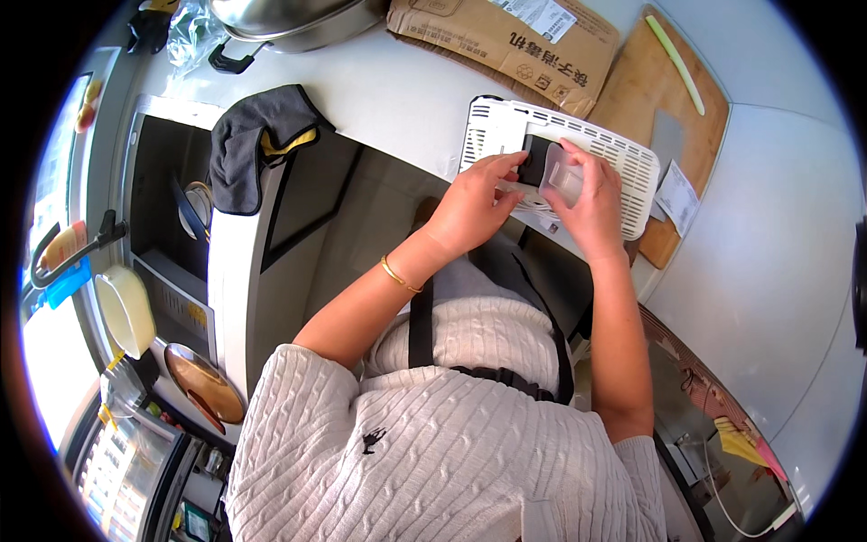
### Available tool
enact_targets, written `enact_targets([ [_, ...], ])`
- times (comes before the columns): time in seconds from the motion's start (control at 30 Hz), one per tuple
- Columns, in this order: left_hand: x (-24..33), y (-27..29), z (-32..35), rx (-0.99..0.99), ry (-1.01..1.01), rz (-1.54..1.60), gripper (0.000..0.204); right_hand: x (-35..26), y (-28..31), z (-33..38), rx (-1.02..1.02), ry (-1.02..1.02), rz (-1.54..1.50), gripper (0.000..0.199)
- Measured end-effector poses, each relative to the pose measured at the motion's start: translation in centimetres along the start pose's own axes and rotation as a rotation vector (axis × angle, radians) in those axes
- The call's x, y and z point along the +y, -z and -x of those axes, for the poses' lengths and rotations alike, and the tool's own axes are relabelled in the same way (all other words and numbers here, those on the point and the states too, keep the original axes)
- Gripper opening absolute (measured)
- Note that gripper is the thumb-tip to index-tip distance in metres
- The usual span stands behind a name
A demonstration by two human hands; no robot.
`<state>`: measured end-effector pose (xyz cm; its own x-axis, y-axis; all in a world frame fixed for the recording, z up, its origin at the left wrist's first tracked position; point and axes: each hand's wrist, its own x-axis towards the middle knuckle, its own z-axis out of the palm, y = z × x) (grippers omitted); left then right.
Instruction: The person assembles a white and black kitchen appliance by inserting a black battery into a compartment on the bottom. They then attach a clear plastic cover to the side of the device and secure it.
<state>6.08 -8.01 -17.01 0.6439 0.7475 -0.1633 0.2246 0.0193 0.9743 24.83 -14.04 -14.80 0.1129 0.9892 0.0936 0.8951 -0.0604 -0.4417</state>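
Over the white slotted case (pixel 639 170), I saw the clear container (pixel 564 181) between both hands. The right hand (pixel 596 206) gripped it; the left hand (pixel 471 204) curled half-open, hold unclear.

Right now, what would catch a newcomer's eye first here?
Probably the right hand, right of centre, holding a translucent plastic container over a white slotted casing, with the left hand close beside it. Next, the dark grey cloth draped over the counter's edge, upper left, and the brown cardboard box just beyond the casing.
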Motion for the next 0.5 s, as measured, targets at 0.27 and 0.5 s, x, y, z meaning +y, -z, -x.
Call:
enact_targets([
  [0.27,1.8,-0.1,-2.1,-0.061,-0.126,-0.469,0.075,1.7,0.9,1.0,0.27,-0.041,-0.385,0.05],
  [0.5,2.1,-0.3,-3.5,-0.119,-0.123,-0.585,0.067,7.1,4.9,5.7,0.535,-0.362,-0.341,0.037],
])
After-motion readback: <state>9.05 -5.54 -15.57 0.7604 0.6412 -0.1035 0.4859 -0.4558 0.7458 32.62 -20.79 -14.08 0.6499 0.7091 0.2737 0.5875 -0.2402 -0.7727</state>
